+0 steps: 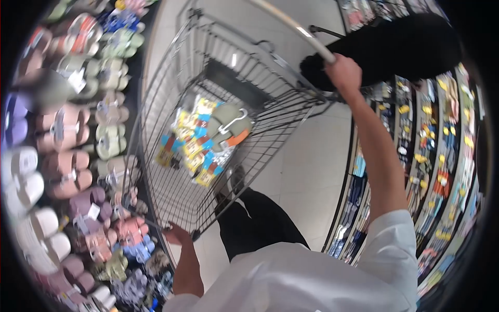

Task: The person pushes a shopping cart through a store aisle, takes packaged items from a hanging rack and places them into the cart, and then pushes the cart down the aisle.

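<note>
A wire shopping cart stands in front of me. Its pale handle bar is gripped near one end by my right hand, with the fingers wrapped round it. At the near lower corner of the cart my left hand is closed on the rim, its fingers partly hidden. Inside the basket lie several yellow and blue packets, heaped together. Beside them, partly on top, is a pair of olive-green slippers with a white hanger and an orange patch.
Racks of slippers in many colours line the left side. Shelves of small packaged goods run along the right. A large black shape, which I cannot make out, is beyond my right hand. Pale floor tiles show between cart and shelves.
</note>
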